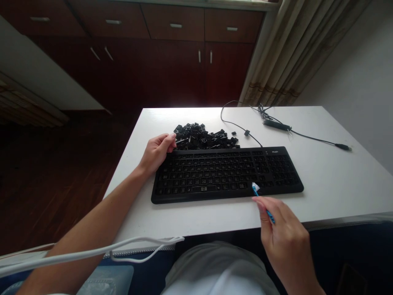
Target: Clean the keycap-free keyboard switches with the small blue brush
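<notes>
1. Your right hand (284, 231), at the lower right of the frame, pinched a blue brush (255, 189) by its handle; its white bristles were at the lower-right part of the black keyboard (215, 170).
2. The keyboard lay mid-frame on the white table (331, 180), its key sockets bare.
3. Your left hand (158, 152), left of centre, had curled fingers at the keyboard's upper-left corner; whether they gripped anything, I could not tell.
4. Loose keycaps (199, 137) lay heaped just above the keyboard, beside your left hand.
5. A cable plug (343, 146) lay at right.
</notes>
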The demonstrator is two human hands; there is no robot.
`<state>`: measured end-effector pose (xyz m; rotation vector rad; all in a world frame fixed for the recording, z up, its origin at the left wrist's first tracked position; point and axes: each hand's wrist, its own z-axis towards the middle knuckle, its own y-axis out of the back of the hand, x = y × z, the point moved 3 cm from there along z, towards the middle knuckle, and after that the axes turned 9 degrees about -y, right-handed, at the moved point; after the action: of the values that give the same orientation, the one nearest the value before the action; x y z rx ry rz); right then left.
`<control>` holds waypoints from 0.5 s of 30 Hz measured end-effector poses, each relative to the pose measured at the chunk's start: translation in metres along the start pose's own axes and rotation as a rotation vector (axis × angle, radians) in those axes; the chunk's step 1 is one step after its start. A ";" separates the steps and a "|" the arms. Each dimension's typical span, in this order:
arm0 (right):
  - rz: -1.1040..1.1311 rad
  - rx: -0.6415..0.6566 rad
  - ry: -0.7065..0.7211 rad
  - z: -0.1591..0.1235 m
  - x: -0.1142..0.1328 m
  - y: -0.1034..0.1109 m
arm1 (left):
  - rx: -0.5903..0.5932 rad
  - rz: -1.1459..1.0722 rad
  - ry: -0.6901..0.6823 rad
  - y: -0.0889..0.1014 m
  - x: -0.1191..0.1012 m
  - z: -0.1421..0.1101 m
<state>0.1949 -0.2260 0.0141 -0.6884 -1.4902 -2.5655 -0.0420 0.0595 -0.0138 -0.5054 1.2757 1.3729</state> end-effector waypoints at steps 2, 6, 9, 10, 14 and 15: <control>0.110 0.064 0.041 -0.003 0.014 -0.006 | -0.003 0.006 0.000 0.000 0.000 0.000; 0.493 0.277 0.039 -0.005 0.030 -0.011 | -0.007 0.018 -0.004 0.000 -0.001 0.000; 0.589 0.315 -0.090 -0.003 0.018 -0.010 | -0.006 0.021 -0.009 0.000 -0.001 0.000; 0.545 0.285 -0.115 -0.001 0.010 -0.009 | -0.006 0.021 -0.011 0.000 -0.001 0.000; 0.173 -0.044 -0.088 0.006 -0.019 0.003 | -0.006 0.021 -0.013 -0.001 -0.001 0.000; 0.142 -0.083 -0.107 0.008 -0.025 0.006 | -0.006 0.021 -0.013 -0.001 -0.001 0.000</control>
<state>0.2221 -0.2257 0.0115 -0.9208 -1.3164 -2.5313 -0.0410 0.0589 -0.0129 -0.4873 1.2698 1.3957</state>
